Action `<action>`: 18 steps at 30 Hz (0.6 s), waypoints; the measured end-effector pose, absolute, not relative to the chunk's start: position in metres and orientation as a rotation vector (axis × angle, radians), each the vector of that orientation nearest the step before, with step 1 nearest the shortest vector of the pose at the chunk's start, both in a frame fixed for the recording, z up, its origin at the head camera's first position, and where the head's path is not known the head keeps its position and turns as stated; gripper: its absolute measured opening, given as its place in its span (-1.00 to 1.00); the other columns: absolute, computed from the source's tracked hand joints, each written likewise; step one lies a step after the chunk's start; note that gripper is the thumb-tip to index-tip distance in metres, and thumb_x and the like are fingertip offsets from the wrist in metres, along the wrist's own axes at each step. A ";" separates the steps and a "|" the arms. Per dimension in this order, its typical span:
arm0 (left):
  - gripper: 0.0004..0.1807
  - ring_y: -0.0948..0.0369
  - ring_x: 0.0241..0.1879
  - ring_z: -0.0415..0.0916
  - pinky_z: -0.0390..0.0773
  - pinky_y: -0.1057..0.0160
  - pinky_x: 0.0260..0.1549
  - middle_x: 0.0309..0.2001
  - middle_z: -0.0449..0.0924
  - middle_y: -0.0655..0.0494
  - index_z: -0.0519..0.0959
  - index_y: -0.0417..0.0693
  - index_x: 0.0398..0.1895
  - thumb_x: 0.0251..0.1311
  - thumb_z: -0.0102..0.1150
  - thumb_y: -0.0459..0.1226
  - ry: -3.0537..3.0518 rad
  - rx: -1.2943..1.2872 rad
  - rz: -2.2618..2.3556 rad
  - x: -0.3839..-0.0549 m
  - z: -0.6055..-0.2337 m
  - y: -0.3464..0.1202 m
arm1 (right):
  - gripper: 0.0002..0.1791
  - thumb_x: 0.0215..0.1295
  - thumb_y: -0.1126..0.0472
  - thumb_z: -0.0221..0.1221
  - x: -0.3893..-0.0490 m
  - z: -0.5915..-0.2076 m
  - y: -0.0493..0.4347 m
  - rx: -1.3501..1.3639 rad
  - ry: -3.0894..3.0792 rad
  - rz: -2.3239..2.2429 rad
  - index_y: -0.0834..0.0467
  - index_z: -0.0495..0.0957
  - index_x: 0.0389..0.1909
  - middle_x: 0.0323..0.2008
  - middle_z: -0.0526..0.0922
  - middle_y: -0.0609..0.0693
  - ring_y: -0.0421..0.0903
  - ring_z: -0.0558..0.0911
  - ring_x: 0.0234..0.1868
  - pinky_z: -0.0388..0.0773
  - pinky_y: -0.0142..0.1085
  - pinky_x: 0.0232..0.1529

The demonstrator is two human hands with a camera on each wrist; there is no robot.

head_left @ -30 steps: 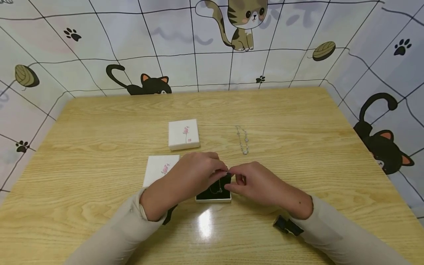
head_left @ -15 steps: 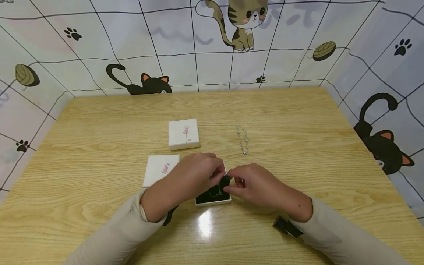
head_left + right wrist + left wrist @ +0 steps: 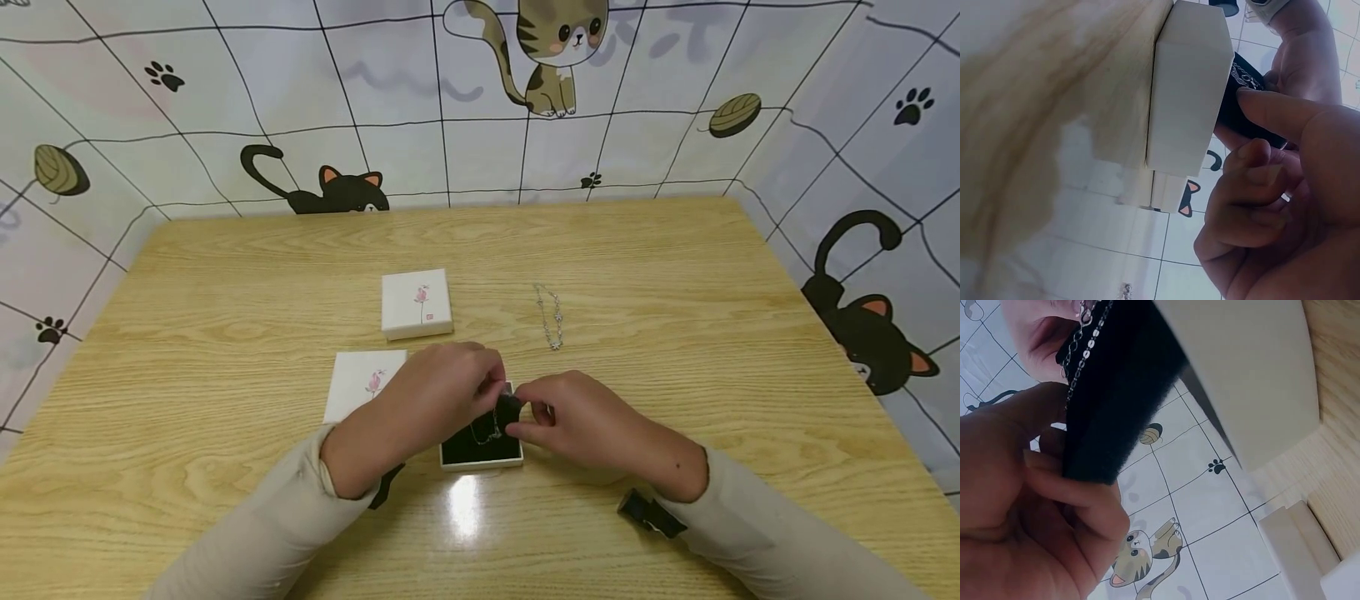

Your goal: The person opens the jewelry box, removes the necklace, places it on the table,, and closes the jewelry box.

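Observation:
In the head view an uncovered white box [image 3: 482,465] sits between both hands. Its black soft pad [image 3: 1125,406] is raised out at the far side and tilted, as the wrist views show. A thin silver chain [image 3: 1089,349] with a clasp lies across the pad's face. My left hand [image 3: 438,383] pinches one corner of the pad between thumb and finger. My right hand [image 3: 577,417] pinches the pad near its right side, thumb on the chain's face, other fingers curled. Part of the pad is hidden behind the left hand in the head view.
A white square lid or box [image 3: 365,379] with a pink flower lies left, partly under the left forearm. A similar white box [image 3: 416,304] stands farther back. A silver bracelet [image 3: 551,318] lies on the wooden table [image 3: 675,292] at back right.
The pad's far edge has risen and tilted up in the fingers. The box has slid slightly toward me. My left hand has shifted a little; the bracelet and the other boxes stay put.

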State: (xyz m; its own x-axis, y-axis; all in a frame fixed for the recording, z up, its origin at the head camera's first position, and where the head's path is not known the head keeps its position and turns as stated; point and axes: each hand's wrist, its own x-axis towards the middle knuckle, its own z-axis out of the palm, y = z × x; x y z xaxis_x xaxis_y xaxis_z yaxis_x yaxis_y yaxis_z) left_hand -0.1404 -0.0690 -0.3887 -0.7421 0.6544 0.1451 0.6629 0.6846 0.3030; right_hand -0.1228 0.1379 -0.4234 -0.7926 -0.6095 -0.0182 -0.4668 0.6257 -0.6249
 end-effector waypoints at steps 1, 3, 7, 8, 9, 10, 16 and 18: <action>-0.85 0.37 -0.52 0.41 0.40 0.44 -0.54 -0.51 0.57 0.26 0.60 0.02 -0.51 0.20 0.25 -0.35 -2.863 -1.105 -0.527 -0.141 -0.389 -0.069 | -0.63 0.28 0.09 0.35 -0.123 -0.423 0.138 -0.882 2.620 -0.911 0.00 0.38 -0.61 -0.72 0.30 -0.27 -0.41 0.25 -0.69 0.22 -0.49 -0.62; -0.83 0.37 -0.53 0.38 0.38 0.44 -0.55 -0.53 0.53 0.27 0.58 0.03 -0.54 0.19 0.24 -0.37 -2.865 -1.078 -0.524 -0.141 -0.389 -0.069 | -0.62 0.28 0.09 0.35 -0.123 -0.423 0.138 -0.876 2.619 -0.910 0.00 0.37 -0.61 -0.71 0.30 -0.27 -0.41 0.25 -0.69 0.21 -0.49 -0.62; -0.80 0.36 -0.54 0.33 0.34 0.44 -0.57 -0.56 0.46 0.26 0.54 0.03 -0.57 0.15 0.24 -0.40 -2.864 -1.036 -0.514 -0.141 -0.389 -0.069 | -0.61 0.28 0.08 0.35 -0.123 -0.423 0.139 -0.857 2.620 -0.896 -0.01 0.36 -0.61 -0.71 0.30 -0.28 -0.41 0.26 -0.69 0.22 -0.49 -0.62; -0.80 0.36 -0.54 0.33 0.34 0.44 -0.57 -0.56 0.46 0.26 0.54 0.03 -0.57 0.15 0.24 -0.40 -2.862 -1.029 -0.515 -0.141 -0.388 -0.069 | -0.61 0.28 0.08 0.35 -0.123 -0.423 0.139 -0.853 2.619 -0.893 -0.01 0.35 -0.61 -0.71 0.31 -0.28 -0.41 0.26 -0.69 0.22 -0.49 -0.62; -0.81 0.35 -0.54 0.33 0.34 0.44 -0.57 -0.56 0.46 0.26 0.55 0.02 -0.56 0.15 0.24 -0.40 -2.858 -1.025 -0.516 -0.142 -0.388 -0.069 | -0.61 0.28 0.07 0.34 -0.123 -0.422 0.139 -0.849 2.617 -0.893 -0.01 0.36 -0.61 -0.71 0.31 -0.28 -0.41 0.26 -0.70 0.23 -0.49 -0.62; -0.82 0.35 -0.53 0.33 0.35 0.43 -0.56 -0.55 0.47 0.25 0.56 0.02 -0.55 0.15 0.24 -0.39 -2.856 -1.022 -0.518 -0.142 -0.388 -0.068 | -0.62 0.28 0.07 0.34 -0.123 -0.422 0.139 -0.842 2.614 -0.892 -0.01 0.37 -0.60 -0.71 0.32 -0.28 -0.41 0.27 -0.70 0.24 -0.49 -0.62; -0.86 0.36 -0.52 0.35 0.36 0.43 -0.54 -0.51 0.51 0.26 0.62 0.02 -0.48 0.22 0.24 -0.36 -2.824 -1.036 -0.535 -0.142 -0.389 -0.067 | -0.66 0.34 0.08 0.28 -0.125 -0.423 0.141 -0.790 2.549 -0.953 0.01 0.40 -0.59 -0.72 0.32 -0.26 -0.39 0.26 -0.71 0.24 -0.48 -0.62; -0.85 0.37 -0.53 0.34 0.35 0.44 -0.55 -0.51 0.50 0.26 0.62 0.03 -0.48 0.23 0.24 -0.36 -2.811 -1.048 -0.536 -0.142 -0.389 -0.067 | -0.66 0.35 0.09 0.27 -0.126 -0.425 0.142 -0.786 2.518 -0.997 0.02 0.40 -0.59 -0.72 0.32 -0.26 -0.39 0.26 -0.71 0.24 -0.48 -0.62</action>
State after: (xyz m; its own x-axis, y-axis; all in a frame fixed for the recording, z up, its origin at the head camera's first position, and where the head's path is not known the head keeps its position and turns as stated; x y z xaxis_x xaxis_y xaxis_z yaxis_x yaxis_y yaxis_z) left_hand -0.1423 -0.0673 -0.3888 -0.7597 0.6163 0.2076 0.6494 0.7024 0.2914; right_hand -0.1259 0.1417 -0.4248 -0.7971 -0.5970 -0.0905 -0.3734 0.6050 -0.7032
